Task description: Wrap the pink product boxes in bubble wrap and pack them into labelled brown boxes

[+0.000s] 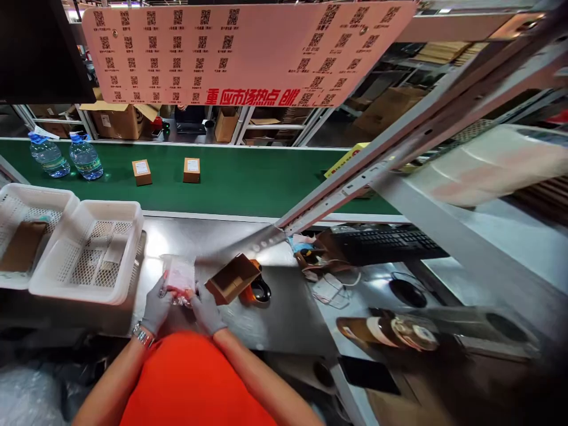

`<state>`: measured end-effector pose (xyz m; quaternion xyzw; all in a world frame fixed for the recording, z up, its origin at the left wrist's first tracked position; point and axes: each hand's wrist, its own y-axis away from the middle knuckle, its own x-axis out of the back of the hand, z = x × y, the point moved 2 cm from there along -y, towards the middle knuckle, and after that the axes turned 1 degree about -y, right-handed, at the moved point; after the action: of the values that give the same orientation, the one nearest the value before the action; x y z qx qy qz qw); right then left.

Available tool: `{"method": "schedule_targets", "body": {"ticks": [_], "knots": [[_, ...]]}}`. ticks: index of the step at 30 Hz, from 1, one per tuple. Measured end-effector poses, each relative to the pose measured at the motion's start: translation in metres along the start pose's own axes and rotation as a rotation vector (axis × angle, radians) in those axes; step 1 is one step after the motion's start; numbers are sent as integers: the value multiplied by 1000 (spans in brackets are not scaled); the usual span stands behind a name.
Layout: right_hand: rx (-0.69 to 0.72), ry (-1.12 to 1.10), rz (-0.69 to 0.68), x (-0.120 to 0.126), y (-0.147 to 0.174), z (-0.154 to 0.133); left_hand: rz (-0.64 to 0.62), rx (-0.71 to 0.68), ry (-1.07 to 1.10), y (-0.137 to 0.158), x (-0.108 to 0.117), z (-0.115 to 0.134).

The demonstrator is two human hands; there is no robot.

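My left hand [157,306], in a grey glove, grips the left side of a small pinkish package [181,274] in clear plastic wrap. The right side of that package is held by my right hand [206,309], gloved in the same way. Both hands are closed on it low over the metal worktop [284,319]. Just right of my right hand, a small open cardboard box [234,278] lies tilted, its opening facing up. An orange and black device [259,290] sits against the box, partly hidden by it.
White perforated baskets [128,248] stand at left. Beyond the worktop runs a green conveyor belt [248,183] with small boxes [191,170] and water bottles [86,157]. A metal post [328,201] slants across the right, near a keyboard [390,242] and a jar [415,332].
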<state>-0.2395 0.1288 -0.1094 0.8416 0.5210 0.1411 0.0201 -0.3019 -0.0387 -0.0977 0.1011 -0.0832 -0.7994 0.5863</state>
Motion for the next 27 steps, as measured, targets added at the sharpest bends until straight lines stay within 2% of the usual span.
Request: {"method": "schedule_targets", "body": {"ticks": [6, 11, 16, 20, 23, 27], "knots": [[53, 196, 32, 1, -4, -4, 176, 20, 45, -4, 1, -20], [7, 153, 48, -6, -11, 7, 204, 89, 104, -2, 4, -30], [86, 164, 54, -5, -22, 8, 201, 109, 67, -3, 5, -35], [183, 295, -25, -7, -19, 6, 197, 192, 13, -11, 4, -43], [228, 381, -95, -11, -13, 6, 280, 187, 17, -19, 6, -49], [220, 482, -164, -15, -9, 6, 408, 196, -8, -27, 6, -60]]}}
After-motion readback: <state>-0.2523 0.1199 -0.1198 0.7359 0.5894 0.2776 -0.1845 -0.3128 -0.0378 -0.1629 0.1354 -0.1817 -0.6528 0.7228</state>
